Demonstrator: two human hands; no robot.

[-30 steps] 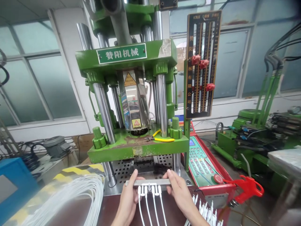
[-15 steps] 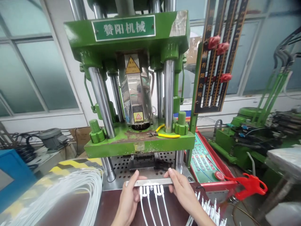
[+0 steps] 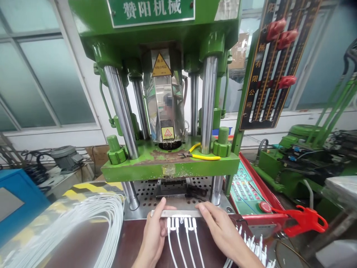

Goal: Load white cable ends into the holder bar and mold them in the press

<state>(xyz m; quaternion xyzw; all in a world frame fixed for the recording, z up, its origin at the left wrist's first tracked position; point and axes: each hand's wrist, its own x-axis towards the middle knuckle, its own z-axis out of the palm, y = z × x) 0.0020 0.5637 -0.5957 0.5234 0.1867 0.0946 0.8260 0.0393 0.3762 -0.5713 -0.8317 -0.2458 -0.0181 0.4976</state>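
My left hand [image 3: 154,231] and my right hand [image 3: 220,227] pinch the two ends of a flat metal bar [image 3: 176,213] held level at the front of a green vertical press [image 3: 167,163]. Several white cables [image 3: 182,240] with white moulded plugs hang from the bar's near edge and run back between my forearms. The bar lies just in front of the perforated steel table [image 3: 147,199] under the press's lower platen, where a dark mould block [image 3: 171,188] sits.
A coil of white cables [image 3: 83,227] lies at the left on the brown bench. More white plug ends [image 3: 253,247] lie at the right. Yellow-handled pliers [image 3: 199,154] rest on the platen. A red control panel [image 3: 247,190] and a red air gun [image 3: 304,221] are at the right.
The view has moved closer to the press and tilted down slightly. Both hands have kept their hold on the bar and carried it a little forward, toward the perforated table.
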